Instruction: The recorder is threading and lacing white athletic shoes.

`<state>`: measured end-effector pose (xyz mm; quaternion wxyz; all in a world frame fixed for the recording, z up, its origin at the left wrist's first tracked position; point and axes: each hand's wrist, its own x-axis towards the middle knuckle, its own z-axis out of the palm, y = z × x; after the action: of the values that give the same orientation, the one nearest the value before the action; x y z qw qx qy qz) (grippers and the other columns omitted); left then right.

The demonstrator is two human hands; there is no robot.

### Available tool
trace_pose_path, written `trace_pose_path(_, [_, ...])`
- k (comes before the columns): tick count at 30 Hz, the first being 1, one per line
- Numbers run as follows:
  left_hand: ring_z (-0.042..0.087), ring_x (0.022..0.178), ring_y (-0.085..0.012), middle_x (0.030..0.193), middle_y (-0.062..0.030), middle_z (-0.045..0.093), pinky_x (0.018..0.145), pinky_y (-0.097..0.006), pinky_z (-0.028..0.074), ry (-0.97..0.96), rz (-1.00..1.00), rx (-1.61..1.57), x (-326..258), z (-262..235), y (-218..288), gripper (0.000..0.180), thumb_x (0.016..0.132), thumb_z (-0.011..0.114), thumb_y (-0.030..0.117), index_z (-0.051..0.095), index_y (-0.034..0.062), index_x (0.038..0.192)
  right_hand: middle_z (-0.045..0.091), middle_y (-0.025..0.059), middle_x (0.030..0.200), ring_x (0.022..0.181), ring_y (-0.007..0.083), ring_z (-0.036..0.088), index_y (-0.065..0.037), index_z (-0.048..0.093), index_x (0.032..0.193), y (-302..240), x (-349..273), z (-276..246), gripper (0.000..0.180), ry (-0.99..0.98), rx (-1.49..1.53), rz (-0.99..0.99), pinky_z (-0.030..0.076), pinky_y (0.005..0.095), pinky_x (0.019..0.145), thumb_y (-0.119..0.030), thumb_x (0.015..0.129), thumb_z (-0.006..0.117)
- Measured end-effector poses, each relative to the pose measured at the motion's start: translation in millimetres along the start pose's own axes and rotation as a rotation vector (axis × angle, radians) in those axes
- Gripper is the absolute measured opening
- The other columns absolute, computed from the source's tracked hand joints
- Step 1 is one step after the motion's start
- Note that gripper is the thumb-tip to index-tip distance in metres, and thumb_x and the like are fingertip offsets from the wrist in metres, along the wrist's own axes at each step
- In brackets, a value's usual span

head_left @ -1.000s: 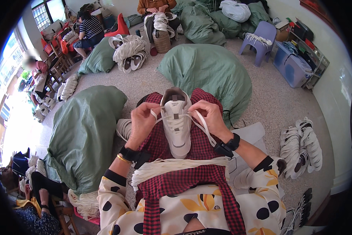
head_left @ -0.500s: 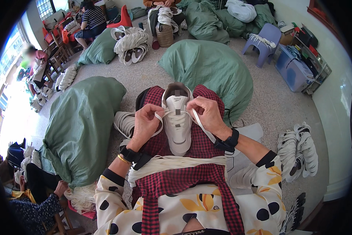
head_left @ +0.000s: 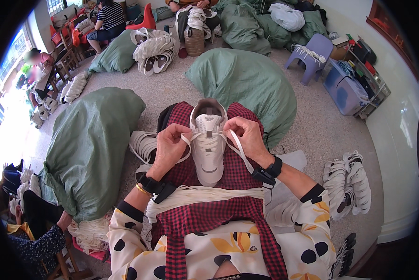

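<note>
A white sneaker (head_left: 208,161) with a brown-grey collar lies on my lap, its toe toward me, on a red and black checked apron (head_left: 179,171). White lace runs across its tongue. At the shoe's left side my left hand (head_left: 170,144) pinches one end of the shoelace (head_left: 189,148), which loops below the fingers. My right hand (head_left: 245,137) pinches the other lace end at the right eyelets, and its loose length hangs down toward my wrist. A bundle of white laces (head_left: 204,197) lies across my lap, nearer to me than the toe.
Large green sacks stand at left (head_left: 95,144) and ahead (head_left: 246,88). Stacked white shoes (head_left: 345,186) rest on the floor at right. A purple stool (head_left: 309,58) and a plastic bin (head_left: 345,88) are farther back. Other people sit at far left, behind, and at lower left.
The whole view has shifted slightly. Both hands keep their pinch on the lace ends beside the shoe, with only small finger movement.
</note>
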<state>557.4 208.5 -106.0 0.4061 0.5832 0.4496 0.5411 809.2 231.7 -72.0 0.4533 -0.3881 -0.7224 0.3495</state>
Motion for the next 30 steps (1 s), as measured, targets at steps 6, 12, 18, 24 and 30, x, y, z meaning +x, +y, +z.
trace_pose_path(6, [0.059, 0.075, -0.0029, 0.083, 0.0009, 0.067, 0.067, -0.020, 0.050, 0.010, -0.009, -0.002, 1, 2, 1, 0.010, 0.090, 0.070, 0.008, 0.067, -0.0009, 0.093, 0.066, 0.0059, 0.076, 0.066, 0.0127, 0.063, 0.000, 0.065, 0.085, -5, 3, 7, 0.008, 0.060, -0.146, -0.065, 0.049, 0.0274, 0.059, 0.003, 0.081, 0.070])
trace_pose_path(12, [0.061, 0.074, -0.0032, 0.081, 0.0010, 0.067, 0.066, -0.021, 0.051, 0.067, 0.023, 0.039, 1, 5, 2, 0.010, 0.089, 0.071, 0.008, 0.067, -0.0002, 0.092, 0.060, 0.0127, 0.076, 0.073, 0.0326, 0.063, -0.003, 0.062, 0.082, -2, 16, 14, 0.004, -0.016, -0.487, -0.501, 0.050, 0.0413, 0.064, 0.000, 0.081, 0.064])
trace_pose_path(18, [0.060, 0.073, -0.0031, 0.081, 0.0009, 0.067, 0.065, -0.020, 0.050, 0.110, 0.027, 0.031, -1, 1, 5, 0.008, 0.087, 0.071, 0.006, 0.067, 0.0003, 0.091, 0.067, 0.0164, 0.077, 0.076, 0.0351, 0.066, -0.002, 0.066, 0.082, -20, 31, -8, 0.007, -0.212, -0.538, -0.404, 0.051, 0.0434, 0.067, -0.005, 0.076, 0.067])
trace_pose_path(24, [0.060, 0.074, -0.0022, 0.082, 0.0025, 0.066, 0.066, -0.020, 0.050, 0.069, -0.008, 0.029, 2, 1, 1, 0.009, 0.088, 0.071, 0.006, 0.066, 0.0009, 0.092, 0.068, 0.0180, 0.077, 0.076, 0.0357, 0.066, -0.001, 0.071, 0.081, -32, 49, -20, 0.011, -0.411, -0.541, -0.326, 0.052, 0.0430, 0.069, -0.006, 0.074, 0.064])
trace_pose_path(30, [0.058, 0.069, -0.0034, 0.078, 0.0005, 0.064, 0.061, -0.020, 0.047, 0.124, 0.185, 0.262, 1, 10, 6, 0.010, 0.083, 0.071, 0.001, 0.063, 0.0022, 0.090, 0.065, 0.0168, 0.081, 0.077, 0.0343, 0.064, -0.001, 0.072, 0.077, -32, 51, -19, 0.012, -0.399, -0.588, -0.250, 0.052, 0.0407, 0.070, -0.006, 0.071, 0.063])
